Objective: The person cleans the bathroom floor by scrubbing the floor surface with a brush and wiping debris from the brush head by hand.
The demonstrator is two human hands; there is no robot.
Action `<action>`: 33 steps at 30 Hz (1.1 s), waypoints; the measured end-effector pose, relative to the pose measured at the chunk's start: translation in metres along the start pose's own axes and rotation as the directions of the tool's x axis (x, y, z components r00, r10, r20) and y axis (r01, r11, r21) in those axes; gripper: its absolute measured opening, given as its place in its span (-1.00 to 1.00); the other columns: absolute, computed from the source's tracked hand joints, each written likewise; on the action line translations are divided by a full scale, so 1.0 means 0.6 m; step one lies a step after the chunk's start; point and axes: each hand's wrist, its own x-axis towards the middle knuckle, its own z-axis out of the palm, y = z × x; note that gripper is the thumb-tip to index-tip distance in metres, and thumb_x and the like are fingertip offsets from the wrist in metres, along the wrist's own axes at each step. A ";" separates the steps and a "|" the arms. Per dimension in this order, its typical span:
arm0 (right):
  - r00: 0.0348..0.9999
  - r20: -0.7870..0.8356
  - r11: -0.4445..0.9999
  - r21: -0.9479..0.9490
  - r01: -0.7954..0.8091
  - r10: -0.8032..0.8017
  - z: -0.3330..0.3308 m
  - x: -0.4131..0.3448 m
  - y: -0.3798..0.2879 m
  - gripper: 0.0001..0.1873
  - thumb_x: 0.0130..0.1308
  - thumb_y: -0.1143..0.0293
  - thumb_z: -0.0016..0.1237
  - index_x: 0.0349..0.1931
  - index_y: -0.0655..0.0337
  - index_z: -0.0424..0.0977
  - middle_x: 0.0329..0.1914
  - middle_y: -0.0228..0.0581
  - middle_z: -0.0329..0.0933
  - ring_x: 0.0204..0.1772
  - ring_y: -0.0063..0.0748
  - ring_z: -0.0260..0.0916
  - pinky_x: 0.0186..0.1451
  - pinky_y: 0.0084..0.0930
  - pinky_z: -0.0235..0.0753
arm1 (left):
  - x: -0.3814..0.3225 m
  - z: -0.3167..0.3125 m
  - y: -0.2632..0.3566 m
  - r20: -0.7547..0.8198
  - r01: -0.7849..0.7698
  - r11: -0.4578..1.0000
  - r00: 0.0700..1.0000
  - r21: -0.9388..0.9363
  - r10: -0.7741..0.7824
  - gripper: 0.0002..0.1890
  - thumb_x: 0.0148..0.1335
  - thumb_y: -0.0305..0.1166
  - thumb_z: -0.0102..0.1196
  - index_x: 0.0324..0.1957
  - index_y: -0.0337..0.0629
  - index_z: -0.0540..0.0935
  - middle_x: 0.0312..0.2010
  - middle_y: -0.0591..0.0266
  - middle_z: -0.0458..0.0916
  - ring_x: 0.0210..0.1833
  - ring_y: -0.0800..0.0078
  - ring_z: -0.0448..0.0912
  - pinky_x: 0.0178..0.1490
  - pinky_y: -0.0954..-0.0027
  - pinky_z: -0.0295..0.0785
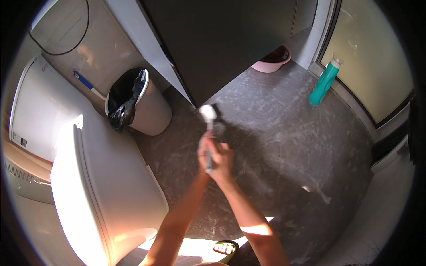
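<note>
Both hands grip the grey handle of a scrubbing brush [208,114] with a white head, out in front of me. My left hand [203,151] wraps the handle from the left, partly hidden behind my right hand [221,159], which holds it at the near end. The head is blurred and sits close to the lower corner of a dark door [213,43]. Whether it touches the grey floor [266,146] cannot be told. Whitish streaks and patches, like suds, mark that floor.
Left stand a white toilet [116,189], a lined waste bin [151,113] and a blue-handled brush [83,80]. A pink basin [269,66] is partly behind the door. Right, a teal bottle [322,84] stands by a frosted panel [362,56]. A sandalled foot [224,247] shows below.
</note>
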 end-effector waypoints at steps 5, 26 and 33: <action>0.929 0.359 0.957 0.226 -0.184 0.093 0.101 0.003 -0.037 -0.54 0.28 0.29 -0.02 0.17 0.22 0.35 0.04 0.10 0.46 0.17 0.23 0.29 0.11 0.18 0.30 | 0.032 -0.125 0.007 -0.286 -0.054 0.860 0.931 0.507 0.227 -0.72 0.34 -0.41 -0.02 0.04 -0.27 0.50 -0.07 0.16 0.53 0.17 0.31 0.41 0.29 0.23 0.22; 0.902 -0.360 0.700 -0.581 -0.416 0.238 -0.372 -0.119 0.071 -0.41 0.06 0.41 0.10 0.17 0.29 0.36 -0.36 -0.10 0.48 -0.34 -0.07 0.44 -0.34 -0.17 0.35 | -0.137 0.436 0.031 0.511 0.158 0.984 0.854 -0.077 -0.097 -0.65 0.38 -0.11 -0.10 -0.13 -0.15 0.61 0.06 0.02 0.54 0.18 0.25 0.44 0.28 0.27 0.28; 0.994 -0.064 0.992 -0.089 -0.090 0.085 -0.092 -0.039 0.019 -0.72 0.16 0.30 0.03 -0.22 0.32 0.44 -0.38 -0.11 0.57 -0.40 -0.26 0.56 -0.37 -0.31 0.59 | -0.004 0.071 0.006 0.158 -0.455 0.782 0.888 0.426 0.431 -0.74 0.32 -0.32 -0.04 -0.11 -0.27 0.59 -0.14 0.12 0.61 -0.11 0.33 0.57 0.03 0.30 0.46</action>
